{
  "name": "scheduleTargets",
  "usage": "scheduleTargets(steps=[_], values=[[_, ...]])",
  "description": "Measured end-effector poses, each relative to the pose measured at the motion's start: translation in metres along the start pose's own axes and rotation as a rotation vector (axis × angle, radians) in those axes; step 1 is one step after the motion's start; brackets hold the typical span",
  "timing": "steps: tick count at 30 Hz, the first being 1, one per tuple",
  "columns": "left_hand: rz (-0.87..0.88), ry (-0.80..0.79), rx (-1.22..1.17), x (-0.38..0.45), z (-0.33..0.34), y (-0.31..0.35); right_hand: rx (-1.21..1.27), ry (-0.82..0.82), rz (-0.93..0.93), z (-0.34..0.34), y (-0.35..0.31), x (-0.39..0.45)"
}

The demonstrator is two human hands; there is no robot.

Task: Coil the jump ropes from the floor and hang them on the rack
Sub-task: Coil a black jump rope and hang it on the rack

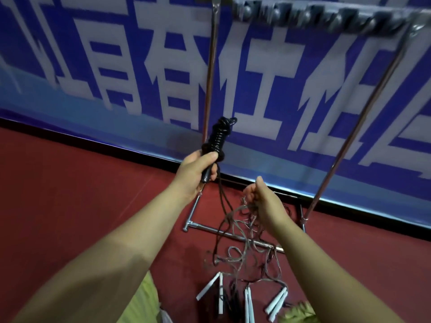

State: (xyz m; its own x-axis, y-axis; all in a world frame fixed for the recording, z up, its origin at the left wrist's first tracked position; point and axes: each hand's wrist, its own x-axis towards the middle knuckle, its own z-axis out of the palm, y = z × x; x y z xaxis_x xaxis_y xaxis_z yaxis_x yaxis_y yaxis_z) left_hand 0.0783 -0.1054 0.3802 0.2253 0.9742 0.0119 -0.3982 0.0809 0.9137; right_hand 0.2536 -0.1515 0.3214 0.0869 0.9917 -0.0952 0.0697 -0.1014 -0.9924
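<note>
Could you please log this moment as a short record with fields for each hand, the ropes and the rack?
left hand: left hand grips the coiled black rope by its handles
right hand: right hand holds thin loose cords
floor: tangled ropes with white handles lie by the rack's base
rack: metal rack; hook bar on top, nothing seen hanging
</note>
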Motion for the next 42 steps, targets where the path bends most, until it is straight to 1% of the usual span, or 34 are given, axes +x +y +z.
scheduleTargets(steps=[2, 4, 7, 9, 10, 13, 15, 16, 17, 19, 21, 23, 24, 27, 28, 29, 30, 31, 32, 35, 36, 39, 40, 42], values=[[0.055, 0.024, -0.002, -0.001, 0.003, 0.013, -0.034, 0.005, -0.004, -0.005, -0.012, -0.001], [0.099, 0.049, -0.06, 0.005, 0.006, 0.035, -0.105, 0.003, 0.053, -0.011, -0.018, -0.003], [0.165, 0.03, -0.123, 0.011, 0.015, 0.076, -0.315, -0.009, 0.091, -0.021, -0.023, -0.005], [0.205, 0.001, -0.083, 0.013, 0.022, 0.096, -0.421, 0.041, 0.089, -0.026, -0.027, -0.006], [0.224, -0.009, -0.035, 0.013, 0.024, 0.103, -0.412, 0.12, 0.088, -0.029, -0.028, -0.005], [0.261, 0.021, 0.116, 0.012, 0.019, 0.11, -0.119, 0.42, 0.146, -0.046, -0.028, 0.0], [0.262, 0.081, 0.161, 0.011, 0.007, 0.107, -0.008, 0.539, 0.211, -0.057, -0.028, -0.001], [0.251, 0.113, 0.157, 0.011, 0.0, 0.105, 0.014, 0.552, 0.245, -0.06, -0.029, -0.003], [0.23, 0.144, 0.127, 0.01, -0.007, 0.102, 0.025, 0.534, 0.268, -0.062, -0.03, -0.005], [0.173, 0.179, 0.033, 0.007, -0.013, 0.094, 0.025, 0.437, 0.227, -0.056, -0.036, -0.009], [0.139, 0.165, -0.018, 0.001, -0.008, 0.088, -0.039, 0.296, 0.158, -0.041, -0.048, -0.015], [0.147, 0.115, 0.017, -0.003, 0.003, 0.083, -0.102, 0.153, 0.1, -0.022, -0.06, -0.021], [0.159, 0.095, 0.06, -0.004, 0.009, 0.083, -0.108, 0.123, 0.066, -0.014, -0.065, -0.024], [0.164, 0.103, 0.143, 0.001, 0.017, 0.085, -0.067, 0.144, 0.012, -0.01, -0.078, -0.027], [0.151, 0.11, 0.143, 0.002, 0.017, 0.085, -0.096, 0.105, 0.028, -0.013, -0.078, -0.027], [0.134, 0.105, 0.139, 0.002, 0.017, 0.084, -0.149, 0.033, 0.065, -0.017, -0.077, -0.027], [0.115, 0.086, 0.139, 0.001, 0.017, 0.083, -0.193, -0.04, 0.1, -0.021, -0.074, -0.028], [0.098, 0.056, 0.141, -0.001, 0.017, 0.08, -0.205, -0.077, 0.117, -0.023, -0.071, -0.029], [0.083, 0.021, 0.143, -0.003, 0.019, 0.078, -0.191, -0.072, 0.11, -0.023, -0.071, -0.029], [0.05, -0.076, 0.136, -0.01, 0.028, 0.071, -0.095, 0.013, 0.006, -0.015, -0.077, -0.028], [0.044, -0.108, 0.129, -0.012, 0.032, 0.07, -0.082, 0.014, -0.032, -0.01, -0.08, -0.028], [0.046, -0.202, 0.129, -0.016, 0.044, 0.073, -0.076, -0.09, -0.146, 0.011, -0.089, -0.028], [0.052, -0.222, 0.126, -0.017, 0.047, 0.076, -0.052, -0.11, -0.153, 0.017, -0.092, -0.027], [0.063, -0.252, 0.076, -0.014, 0.051, 0.085, 0.069, -0.112, -0.104, 0.027, -0.097, -0.026]])
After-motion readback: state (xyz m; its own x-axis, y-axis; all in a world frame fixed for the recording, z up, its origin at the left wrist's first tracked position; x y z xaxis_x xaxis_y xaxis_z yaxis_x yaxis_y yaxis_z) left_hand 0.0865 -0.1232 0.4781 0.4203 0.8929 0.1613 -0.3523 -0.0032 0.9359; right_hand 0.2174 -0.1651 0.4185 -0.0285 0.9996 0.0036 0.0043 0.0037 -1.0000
